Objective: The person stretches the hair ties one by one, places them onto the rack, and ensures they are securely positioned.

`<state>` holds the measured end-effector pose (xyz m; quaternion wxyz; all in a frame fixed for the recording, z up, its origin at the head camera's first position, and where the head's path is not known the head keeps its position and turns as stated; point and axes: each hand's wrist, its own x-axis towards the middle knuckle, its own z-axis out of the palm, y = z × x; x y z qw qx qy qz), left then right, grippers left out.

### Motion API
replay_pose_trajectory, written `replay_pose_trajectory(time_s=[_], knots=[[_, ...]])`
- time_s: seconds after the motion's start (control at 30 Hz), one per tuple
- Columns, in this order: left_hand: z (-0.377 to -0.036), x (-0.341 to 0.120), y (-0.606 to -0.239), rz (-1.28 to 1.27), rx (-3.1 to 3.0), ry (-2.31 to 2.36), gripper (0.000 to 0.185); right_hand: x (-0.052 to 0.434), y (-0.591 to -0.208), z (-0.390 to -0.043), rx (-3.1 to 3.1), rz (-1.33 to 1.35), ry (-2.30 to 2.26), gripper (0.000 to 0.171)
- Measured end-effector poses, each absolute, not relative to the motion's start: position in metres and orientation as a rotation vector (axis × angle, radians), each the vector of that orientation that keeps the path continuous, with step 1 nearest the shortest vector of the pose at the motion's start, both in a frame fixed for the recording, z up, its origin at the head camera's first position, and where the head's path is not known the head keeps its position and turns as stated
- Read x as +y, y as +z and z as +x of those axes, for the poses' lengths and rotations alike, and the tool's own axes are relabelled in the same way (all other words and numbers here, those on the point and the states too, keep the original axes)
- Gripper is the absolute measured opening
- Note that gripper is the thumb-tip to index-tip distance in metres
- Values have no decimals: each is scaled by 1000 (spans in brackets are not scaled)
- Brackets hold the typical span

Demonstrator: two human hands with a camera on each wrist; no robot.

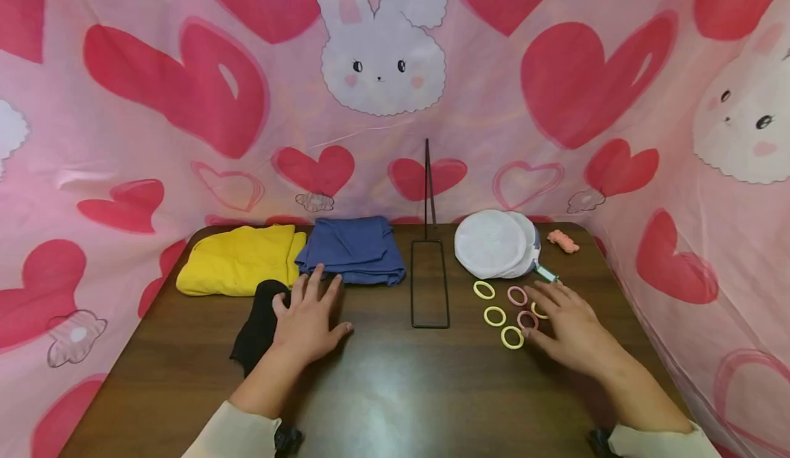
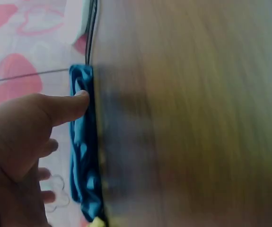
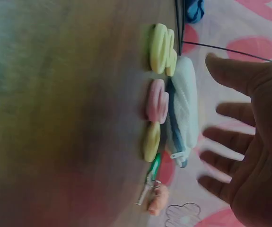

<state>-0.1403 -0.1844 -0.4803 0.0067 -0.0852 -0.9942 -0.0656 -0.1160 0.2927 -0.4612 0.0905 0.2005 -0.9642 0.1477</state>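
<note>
My left hand (image 1: 306,321) is held with fingers spread beside a black cloth piece (image 1: 262,324), its fingertips just short of a folded blue cloth (image 1: 352,249). A folded yellow cloth (image 1: 237,259) lies left of the blue one. My right hand (image 1: 570,328) reaches over several small rings, with fingers loosely extended and nothing held. Yellow rings (image 1: 494,317) and pink rings (image 1: 517,296) lie by its thumb and fingertips; the hand partly covers one yellow ring. Past its fingers is a key with a green cover (image 3: 150,178), beside a round white mesh bag (image 1: 490,244).
A black wire stand (image 1: 430,326) with a tall upright stands mid-table between the blue cloth and the mesh bag. A small coral-coloured bundle (image 1: 563,241) lies at the back right. Pink printed fabric (image 1: 481,129) hangs behind the brown table (image 1: 382,403) and along its sides.
</note>
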Motion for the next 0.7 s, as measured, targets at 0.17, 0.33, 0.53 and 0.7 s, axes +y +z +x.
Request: replay_pose_trajectory(time_s=[0.17,0.33,0.53,0.7], knots=[[-145,-162,-482,-408,-3059,-362,76,291,-472,-116,-2857,743,517,60],[-153,-136,-486,-604,-2990,-493,62,284,-480,-118,-2900,786,518,53],[-163,-111,-493,-686,-2969,-572,58,279,-482,-122,-2894,856,424,47],[-168,-97,-493,-679,-2988,-600,56,276,-482,-124,-2865,898,377,40]])
